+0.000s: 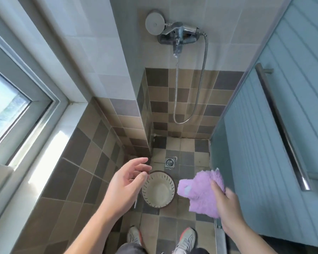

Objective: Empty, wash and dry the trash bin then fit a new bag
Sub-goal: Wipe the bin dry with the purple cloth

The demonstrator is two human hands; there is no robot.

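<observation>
Landmark: the trash bin (158, 189) is standing upright on the tiled floor (171, 226) with its open mouth facing up; all places below are given relative to it.
Writing: no readable brand, label or text is showing on any item.
Walls: pale tiles are covering the upper walls (92, 52) beyond the bin; brown and tan checkered tiles are covering the lower band and running down to the floor.
Glass door: a frosted, ribbed panel (292, 107) is standing to the right of the bin, carrying a long metal bar handle (283, 129).
Window: a framed window (9, 103) is sitting well to the left of the bin, with daylight falling on its sill.
Shower fitting: a chrome mixer (178, 35) with a round shower head (153, 22) is mounted high on the wall beyond the bin; a metal hose (200, 85) is hanging from it in a loop.
Trash bin detail: cream-coloured, round, with slotted side walls and a dark rim; the inside is showing no bag and no contents.
Cloth: a purple fluffy cloth (200, 191) is hanging just right of the bin, above floor level.
Right hand: the right hand (226, 200) is pinching the cloth by its right side, fingers clamped on the fabric.
Left hand: the left hand (128, 180) is hovering over the bin's left rim, fingers spread apart and loosely curled, holding nothing; contact with the rim cannot be told.
Shoes: two grey and orange shoes (186, 239) are standing on the floor on the near side of the bin.
Floor drain: a small square metal drain (170, 162) is set in the floor just beyond the bin.
</observation>
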